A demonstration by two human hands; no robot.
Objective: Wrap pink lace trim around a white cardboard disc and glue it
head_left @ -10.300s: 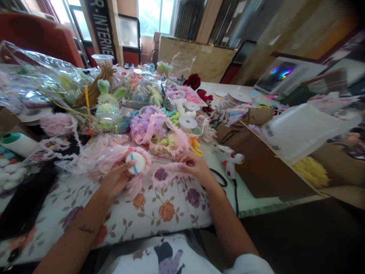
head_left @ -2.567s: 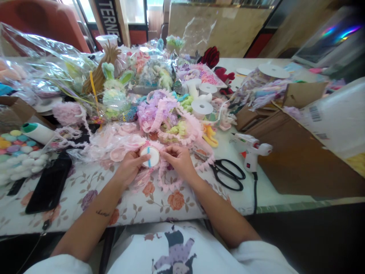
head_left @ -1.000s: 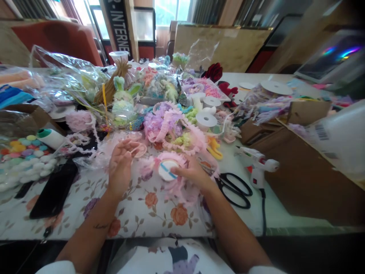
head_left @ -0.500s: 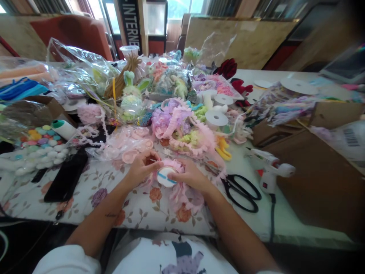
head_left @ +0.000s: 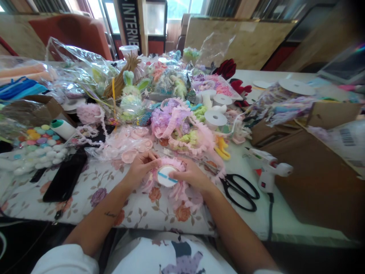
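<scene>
A white spool (head_left: 166,176) with a blue stripe is wound with pink ruffled lace trim (head_left: 182,192). My right hand (head_left: 191,177) grips the spool from the right, thumb across its face. My left hand (head_left: 142,166) closes on the spool's left rim and the lace there, fingers curled. Loose pink trim hangs from the spool onto the floral tablecloth (head_left: 137,207) below both hands.
Black scissors (head_left: 239,186) and a white glue gun (head_left: 268,173) lie right of my hands. A black phone (head_left: 66,177) lies to the left beside a bag of pastel pompoms (head_left: 31,150). Heaped trims, empty spools (head_left: 216,118) and cardboard boxes (head_left: 308,163) fill the far table.
My left hand, open and lifted off a second ago, has come back and closed on the spool's left side. The right hand kept hold of the spool throughout.
</scene>
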